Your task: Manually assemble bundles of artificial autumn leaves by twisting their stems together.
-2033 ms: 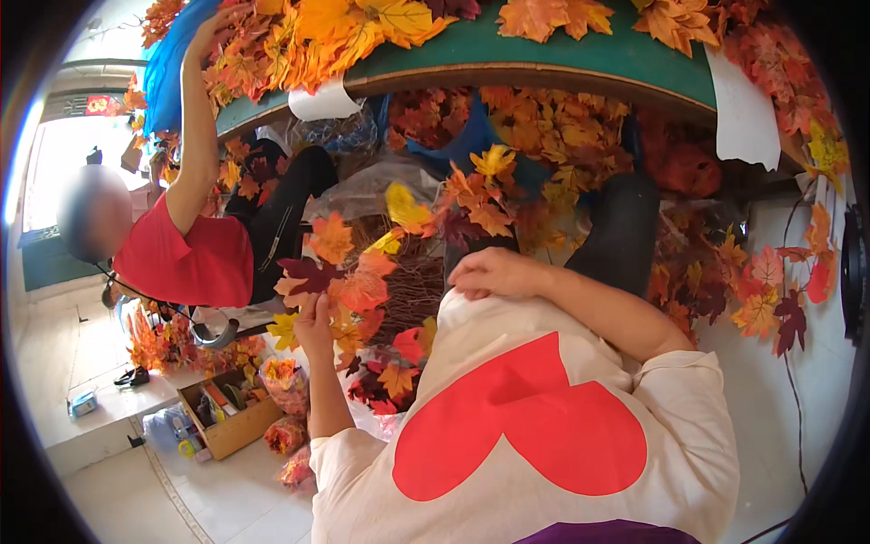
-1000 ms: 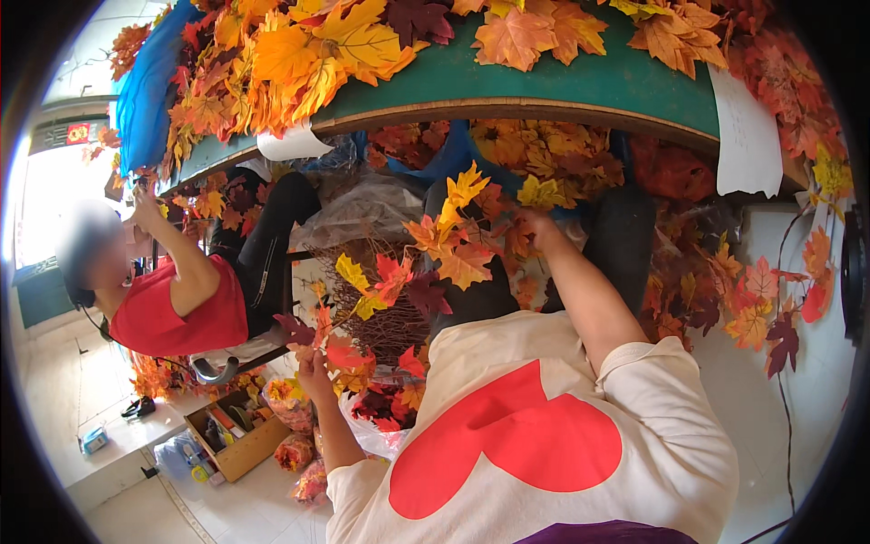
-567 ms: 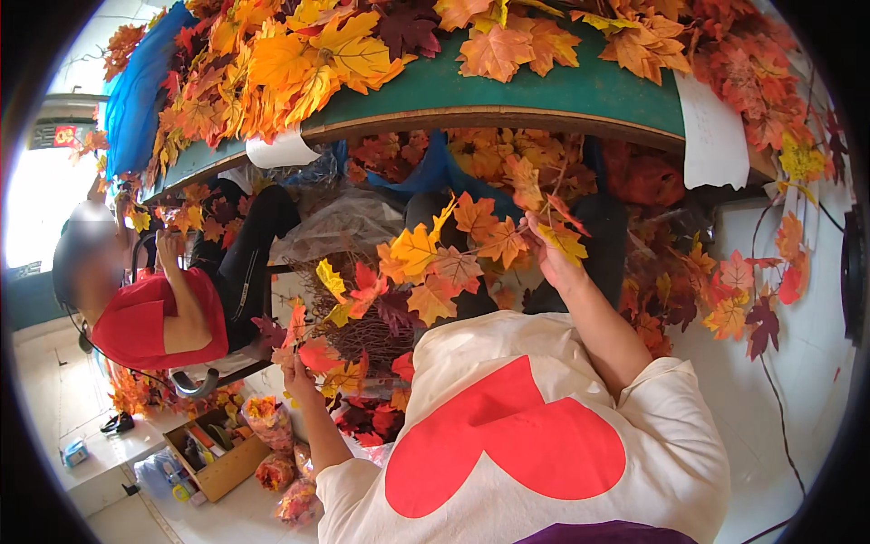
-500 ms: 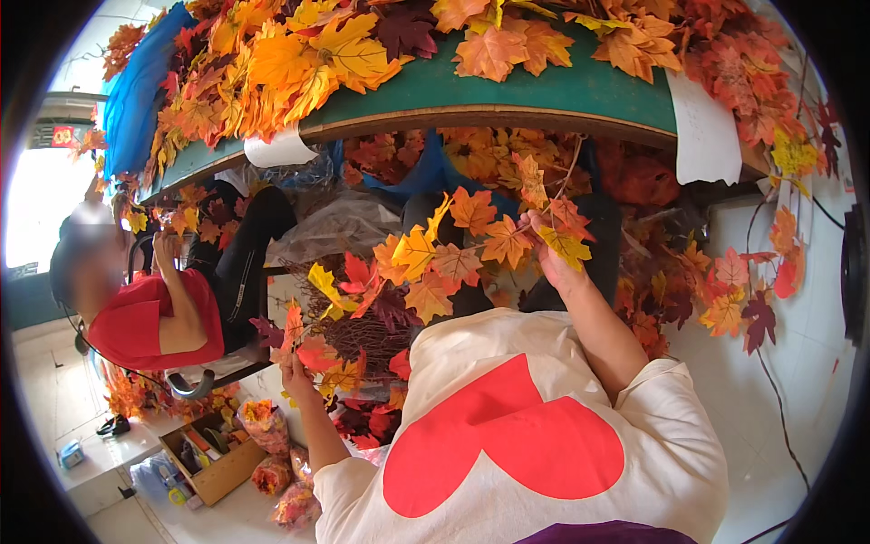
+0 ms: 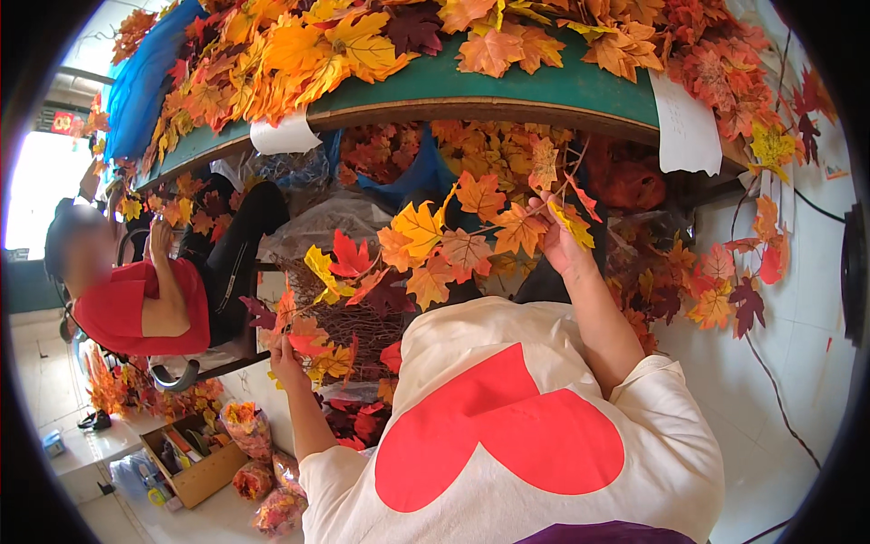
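Leaves (image 5: 313,50) crowd the front edge of the green table (image 5: 435,88), above pale floor tiles (image 5: 770,399). Left hand (image 5: 286,360) and right hand (image 5: 565,247) pinch one garland (image 5: 466,255), its foliage hiding some fingertips.

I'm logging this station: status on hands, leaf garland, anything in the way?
Left hand closed on leaf garland. Right hand pinching it farther right. Multicoloured span between them. Brown twigs show behind it; contact unclear.

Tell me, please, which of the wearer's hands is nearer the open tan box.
Left. The left hand is above and right of the open tan box; the right hand is farther right.
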A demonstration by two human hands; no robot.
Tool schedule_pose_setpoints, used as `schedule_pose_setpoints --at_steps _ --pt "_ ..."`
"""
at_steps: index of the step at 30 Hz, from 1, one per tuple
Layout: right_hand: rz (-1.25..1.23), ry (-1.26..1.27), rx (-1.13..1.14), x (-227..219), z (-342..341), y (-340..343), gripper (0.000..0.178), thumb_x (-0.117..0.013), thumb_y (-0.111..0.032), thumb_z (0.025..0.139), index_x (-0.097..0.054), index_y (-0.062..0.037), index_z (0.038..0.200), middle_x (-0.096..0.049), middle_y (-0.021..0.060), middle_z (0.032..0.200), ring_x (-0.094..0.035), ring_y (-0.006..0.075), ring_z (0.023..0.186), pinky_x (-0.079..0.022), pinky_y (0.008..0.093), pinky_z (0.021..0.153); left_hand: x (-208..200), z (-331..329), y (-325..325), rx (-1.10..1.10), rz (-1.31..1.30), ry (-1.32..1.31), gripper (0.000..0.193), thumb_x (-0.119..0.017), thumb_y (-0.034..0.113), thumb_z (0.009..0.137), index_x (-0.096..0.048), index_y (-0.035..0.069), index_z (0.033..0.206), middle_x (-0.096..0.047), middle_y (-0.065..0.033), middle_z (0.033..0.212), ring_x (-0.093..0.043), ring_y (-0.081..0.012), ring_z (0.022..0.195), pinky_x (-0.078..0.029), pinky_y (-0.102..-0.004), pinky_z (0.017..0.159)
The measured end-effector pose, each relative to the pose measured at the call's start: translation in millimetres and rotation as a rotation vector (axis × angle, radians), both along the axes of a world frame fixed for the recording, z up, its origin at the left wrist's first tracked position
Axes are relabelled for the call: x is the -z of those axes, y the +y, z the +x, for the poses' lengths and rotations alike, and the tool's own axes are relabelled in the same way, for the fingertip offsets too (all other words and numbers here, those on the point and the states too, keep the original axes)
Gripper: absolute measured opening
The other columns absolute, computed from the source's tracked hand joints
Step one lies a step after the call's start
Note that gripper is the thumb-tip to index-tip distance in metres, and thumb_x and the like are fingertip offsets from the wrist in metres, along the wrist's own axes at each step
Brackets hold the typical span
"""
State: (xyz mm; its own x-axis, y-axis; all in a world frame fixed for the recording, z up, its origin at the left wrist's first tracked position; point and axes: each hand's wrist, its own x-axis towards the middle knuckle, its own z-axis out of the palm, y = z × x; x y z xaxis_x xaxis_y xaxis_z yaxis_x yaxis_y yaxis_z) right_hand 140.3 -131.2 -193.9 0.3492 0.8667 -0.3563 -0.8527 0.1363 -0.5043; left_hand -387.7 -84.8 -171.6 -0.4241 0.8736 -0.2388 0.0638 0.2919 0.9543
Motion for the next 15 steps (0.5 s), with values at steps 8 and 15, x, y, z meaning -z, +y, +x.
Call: schedule_pose_setpoints --at_steps 8,15 --pt "-0.023 -0.032 -0.055 9.5 0.5 -2.1 0.024 -0.059 -0.024 0.083 -0.059 -0.0077 0.1 -0.058 0.0048 0.091 -0.054 0.0149 0.085 -0.044 0.0276 0.08 4.0 -5.2 -4.4 -0.036 -0.028 0.022 0.01 -0.055 0.018 0.086 -0.056 0.009 0.082 -0.046 0.0052 0.058 -0.035 -0.0021 0.045 -0.025 -0.0167 0.039" --pt "0.038 0.004 -0.089 10.4 6.0 -6.9 0.022 -0.058 -0.023 0.084 -0.059 -0.0067 0.099 -0.057 0.0045 0.087 -0.053 0.0128 0.077 -0.044 0.0242 0.075 8.0 -0.5 -5.5 -0.022 -0.028 0.015 0.01 -0.055 0.018 0.086 -0.057 0.008 0.085 -0.047 0.0053 0.06 -0.035 -0.0018 0.046 -0.026 -0.0163 0.038"
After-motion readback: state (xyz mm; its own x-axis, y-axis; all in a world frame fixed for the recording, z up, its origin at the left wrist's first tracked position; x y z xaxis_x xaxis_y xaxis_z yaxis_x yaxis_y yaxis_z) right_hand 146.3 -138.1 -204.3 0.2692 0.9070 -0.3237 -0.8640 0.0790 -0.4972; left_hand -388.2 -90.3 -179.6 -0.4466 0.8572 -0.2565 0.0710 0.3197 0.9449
